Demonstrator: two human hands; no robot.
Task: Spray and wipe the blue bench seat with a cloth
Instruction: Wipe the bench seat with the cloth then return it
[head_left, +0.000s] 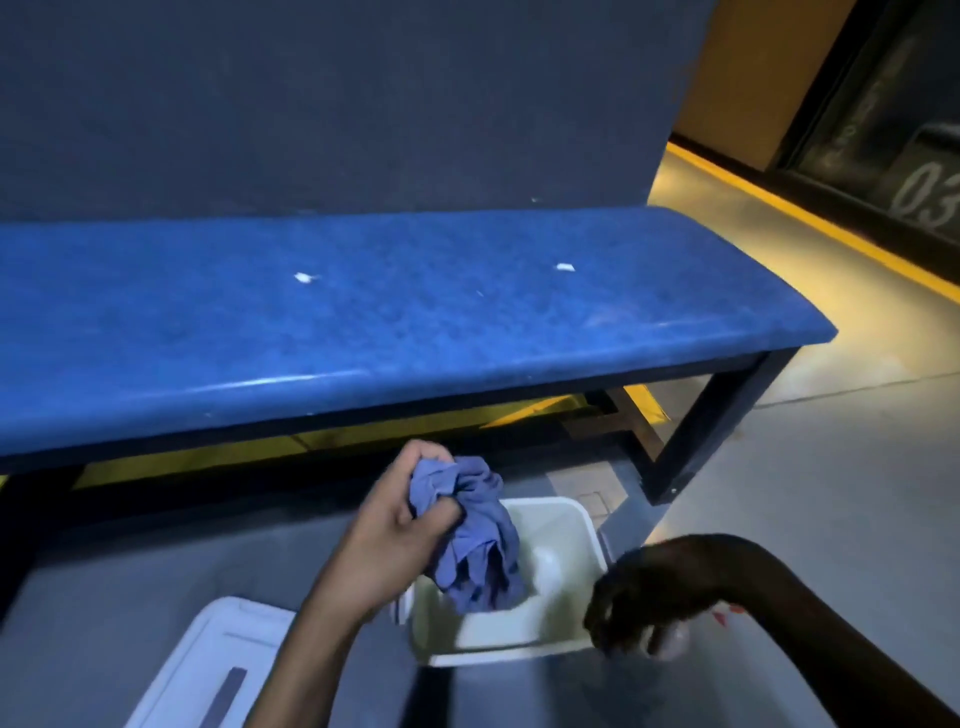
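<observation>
While the left hand (400, 525) gripped the crumpled blue cloth (478, 535) above the white plastic bin (550, 644), the right hand (639, 613), too dark to judge, seemingly fetched the spray; the dusty blue padded bench seat (363, 317) awaited spraying.

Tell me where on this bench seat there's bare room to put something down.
The blue padded bench seat is bare left of the left white scrap, between it and the right white scrap, and out to the right end. The floor in front is crowded: white plastic tub, white lid, both hands.
</observation>
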